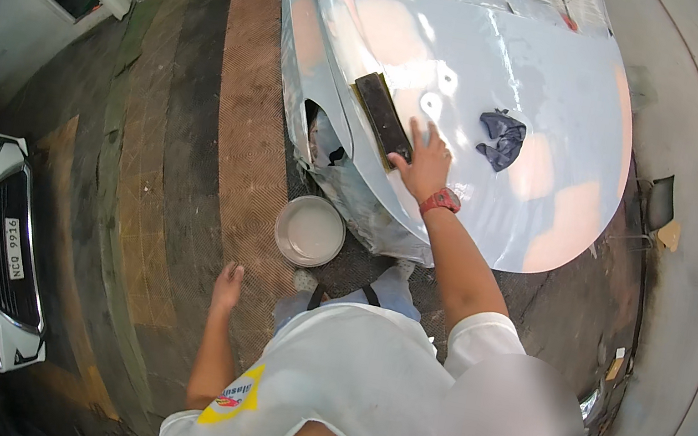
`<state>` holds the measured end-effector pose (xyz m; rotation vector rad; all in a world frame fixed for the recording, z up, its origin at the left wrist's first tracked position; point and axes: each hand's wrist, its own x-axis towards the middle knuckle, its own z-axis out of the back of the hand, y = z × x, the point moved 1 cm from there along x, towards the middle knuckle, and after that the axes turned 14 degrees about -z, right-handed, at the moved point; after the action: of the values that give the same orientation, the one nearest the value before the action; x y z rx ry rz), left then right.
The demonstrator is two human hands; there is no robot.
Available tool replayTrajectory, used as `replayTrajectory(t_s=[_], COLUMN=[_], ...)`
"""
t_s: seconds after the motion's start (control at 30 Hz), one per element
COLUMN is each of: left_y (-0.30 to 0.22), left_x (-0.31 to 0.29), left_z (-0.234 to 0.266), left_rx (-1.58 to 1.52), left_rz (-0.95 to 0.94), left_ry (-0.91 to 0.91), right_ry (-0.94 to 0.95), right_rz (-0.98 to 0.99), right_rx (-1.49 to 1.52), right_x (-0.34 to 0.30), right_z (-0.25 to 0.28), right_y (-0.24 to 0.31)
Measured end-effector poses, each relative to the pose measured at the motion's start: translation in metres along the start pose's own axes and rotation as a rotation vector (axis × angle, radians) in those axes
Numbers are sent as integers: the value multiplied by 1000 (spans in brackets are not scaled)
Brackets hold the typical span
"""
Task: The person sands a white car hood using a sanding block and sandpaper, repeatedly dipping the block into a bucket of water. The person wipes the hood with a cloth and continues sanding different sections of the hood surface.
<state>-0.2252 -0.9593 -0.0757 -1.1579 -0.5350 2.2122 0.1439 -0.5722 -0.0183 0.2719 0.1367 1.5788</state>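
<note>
Hood (574, 89) judged partway worked, peach patches (575, 221) amid grey, no even finish yet; dark block (379, 112) on it, right hand (425, 168) splayed beside, thumb at block's end; left hand (228, 287) hanging loosely open, empty.

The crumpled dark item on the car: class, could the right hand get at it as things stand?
Probably yes: the right hand is spread beside the block, and only bare car shows between it and the item.
</note>
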Motion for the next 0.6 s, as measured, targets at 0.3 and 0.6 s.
replayTrajectory(t_s=[0.3, 0.6], left_y=[-249, -464], left_x=[33, 94], left_z=[-126, -215], left_rx=[115, 337], left_rz=[-595, -474], left_ry=[-83, -358], right_ry=[-44, -169], right_rz=[-49, 264], right_rx=[-6, 238], right_x=[80, 169], right_z=[61, 37], right_y=[-177, -230])
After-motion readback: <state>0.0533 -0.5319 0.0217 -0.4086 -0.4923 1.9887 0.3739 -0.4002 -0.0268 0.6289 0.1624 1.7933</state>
